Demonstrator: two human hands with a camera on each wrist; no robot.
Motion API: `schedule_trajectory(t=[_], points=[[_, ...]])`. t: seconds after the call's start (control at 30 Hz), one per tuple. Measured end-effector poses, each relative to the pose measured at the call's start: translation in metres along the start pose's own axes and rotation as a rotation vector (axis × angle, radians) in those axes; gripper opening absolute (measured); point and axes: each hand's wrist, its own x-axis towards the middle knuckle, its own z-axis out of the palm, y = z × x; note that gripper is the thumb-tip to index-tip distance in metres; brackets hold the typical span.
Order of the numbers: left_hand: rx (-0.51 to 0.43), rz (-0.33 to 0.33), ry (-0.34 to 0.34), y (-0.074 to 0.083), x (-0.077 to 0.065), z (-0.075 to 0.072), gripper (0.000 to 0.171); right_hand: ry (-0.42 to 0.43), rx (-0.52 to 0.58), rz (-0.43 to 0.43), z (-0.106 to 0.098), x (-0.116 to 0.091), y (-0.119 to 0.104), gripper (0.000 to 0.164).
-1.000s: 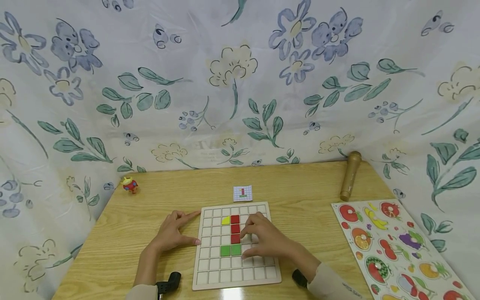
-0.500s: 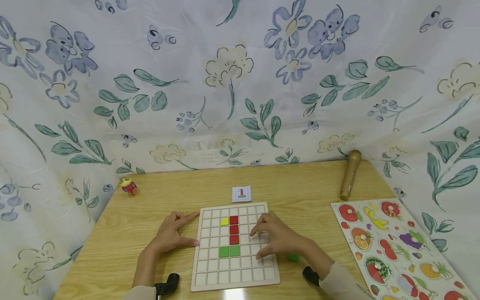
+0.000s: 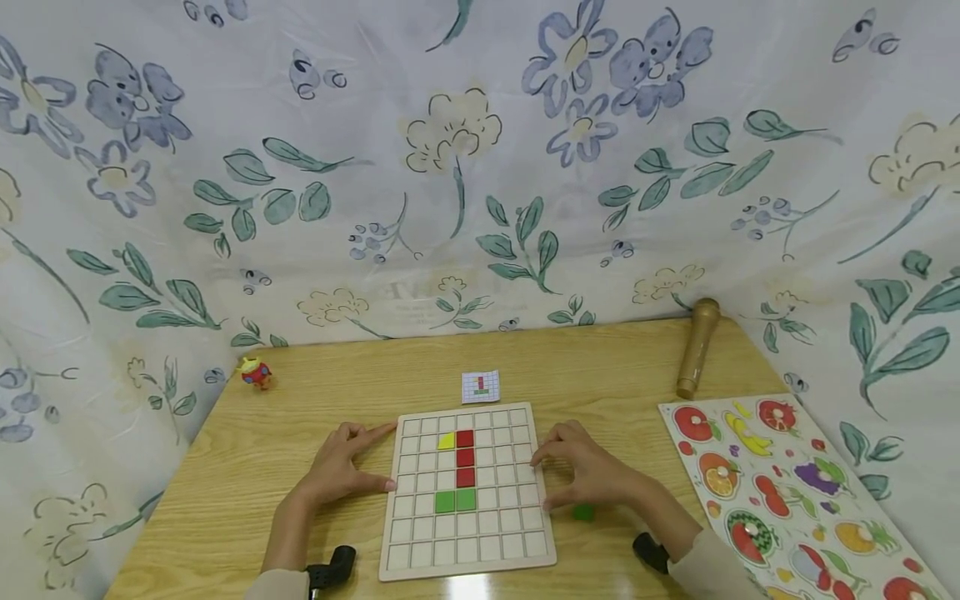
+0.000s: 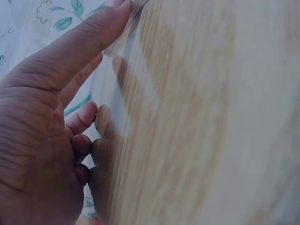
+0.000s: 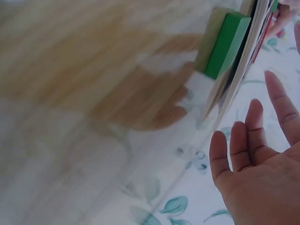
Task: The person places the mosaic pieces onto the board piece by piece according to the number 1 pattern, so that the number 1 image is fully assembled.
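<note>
A white gridded board (image 3: pixel 467 550) lies on the table. On it are several red square tiles (image 3: pixel 465 457), two green square tiles (image 3: pixel 455 500) and a yellow quarter-round tile (image 3: pixel 447 441). The index finger and thumb of my left hand (image 3: pixel 337 467) stretch out to touch the board's left edge; its other fingers bend in. My right hand (image 3: pixel 588 471) hovers beside the board's right edge, holding nothing, fingers loosely bent. Just under it, a loose green block (image 3: pixel 583 512) sits on the table. In the right wrist view this green block (image 5: pixel 228 44) stands close by the board's edge.
Behind the board lies a small pattern card (image 3: pixel 481 387). A toy figure (image 3: pixel 256 372) stands at the back left, a gold microphone-shaped cylinder (image 3: pixel 698 348) at the back right. The fruit puzzle board (image 3: pixel 795 492) covers the right side. A floral curtain (image 3: pixel 420 208) closes the back.
My right hand has moved right, from over the board's tiles to beside its right edge. The loose green block has come into sight. My left hand stays at the board's left edge.
</note>
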Motion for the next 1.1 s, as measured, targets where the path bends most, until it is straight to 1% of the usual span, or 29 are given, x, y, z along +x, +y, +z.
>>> schedule_trajectory(t=[0.17, 0.27, 0.4, 0.57, 0.7, 0.87, 1.1], points=[[0.004, 0.012, 0.005, -0.001, 0.001, 0.000, 0.089, 0.009, 0.012, -0.036, -0.007, -0.009, 0.007, 0.045], [0.002, 0.015, 0.006, -0.001, 0.002, 0.000, 0.089, 0.014, -0.004, -0.068, -0.011, -0.014, 0.011, 0.047], [0.011, 0.014, 0.007, 0.000, 0.002, 0.000, 0.089, -0.005, 0.001, -0.082, -0.017, -0.021, 0.013, 0.046], [0.023, 0.005, 0.006, 0.002, 0.001, -0.001, 0.090, -0.051, 0.052, -0.067, -0.022, -0.031, 0.016, 0.045], [0.013, 0.003, 0.007, 0.004, 0.000, -0.003, 0.090, -0.074, 0.066, -0.050, -0.023, -0.034, 0.017, 0.043], [0.005, 0.004, 0.006, 0.003, -0.001, -0.002, 0.090, -0.086, 0.064, -0.052, -0.024, -0.037, 0.019, 0.042], [0.008, 0.006, 0.008, 0.003, 0.001, 0.000, 0.090, -0.082, 0.028, -0.061, -0.024, -0.043, 0.022, 0.041]])
